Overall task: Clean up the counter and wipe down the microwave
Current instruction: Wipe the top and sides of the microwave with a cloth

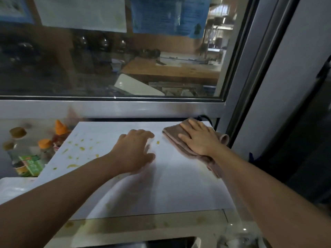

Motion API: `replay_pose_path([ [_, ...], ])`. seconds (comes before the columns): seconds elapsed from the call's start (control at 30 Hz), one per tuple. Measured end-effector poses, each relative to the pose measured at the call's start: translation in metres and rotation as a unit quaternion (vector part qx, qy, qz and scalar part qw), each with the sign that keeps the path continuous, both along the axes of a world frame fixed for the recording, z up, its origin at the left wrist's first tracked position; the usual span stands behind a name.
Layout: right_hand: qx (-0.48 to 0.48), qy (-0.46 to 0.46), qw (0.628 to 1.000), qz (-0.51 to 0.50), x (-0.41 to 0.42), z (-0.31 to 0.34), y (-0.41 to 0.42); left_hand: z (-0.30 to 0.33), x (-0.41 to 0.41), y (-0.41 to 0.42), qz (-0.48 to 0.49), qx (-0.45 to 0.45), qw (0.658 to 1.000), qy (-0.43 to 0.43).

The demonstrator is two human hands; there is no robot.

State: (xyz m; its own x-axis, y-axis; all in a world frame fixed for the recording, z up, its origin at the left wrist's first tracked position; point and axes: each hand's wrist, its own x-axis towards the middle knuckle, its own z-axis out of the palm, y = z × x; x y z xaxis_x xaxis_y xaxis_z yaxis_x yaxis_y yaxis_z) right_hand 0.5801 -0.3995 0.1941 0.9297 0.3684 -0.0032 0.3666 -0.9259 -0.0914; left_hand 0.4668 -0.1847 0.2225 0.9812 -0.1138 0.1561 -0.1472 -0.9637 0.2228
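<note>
The white top of the microwave (172,185) fills the middle of the view, below the window. Yellow food spatters (81,148) dot its left part, and one small drop (158,142) lies between my hands. My right hand (198,138) lies flat, fingers straight, on a folded brown cloth (176,140) at the top's far right corner. My left hand (136,149) rests on the top near its middle, fingers loosely bent and holding nothing; it is slightly blurred.
Left of the microwave, lower down, stand several bottles with orange caps (60,128) and olive lids (18,131), and a green packet (31,163). A window (107,68) with a metal sill (111,108) runs behind. A black cable (206,117) sits at the back right corner.
</note>
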Motion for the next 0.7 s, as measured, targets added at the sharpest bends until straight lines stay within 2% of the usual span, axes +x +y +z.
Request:
replay_pose_path([
  [0.17,-0.005,0.003,0.996,0.085,0.005,0.003,0.036,0.007,0.011,0.042,0.079,0.028,0.995,0.047],
  [0.3,0.008,-0.008,0.979,0.201,-0.035,-0.001,0.046,0.005,0.015,0.051,0.085,0.027,0.992,0.086],
  [0.4,0.034,0.001,0.964,0.262,-0.052,-0.005,0.035,0.001,0.019,0.053,0.061,0.048,0.995,0.070],
  [0.5,0.071,0.016,0.970,0.233,-0.028,0.003,0.030,0.000,0.022,0.062,0.057,0.043,0.995,0.074],
  [0.6,0.031,0.001,0.988,0.151,0.005,0.005,0.050,-0.003,0.023,0.068,0.053,0.023,0.995,0.081],
  [0.7,0.002,0.005,0.991,0.131,0.014,0.001,0.083,-0.003,0.020,0.069,0.057,-0.019,0.996,0.072],
])
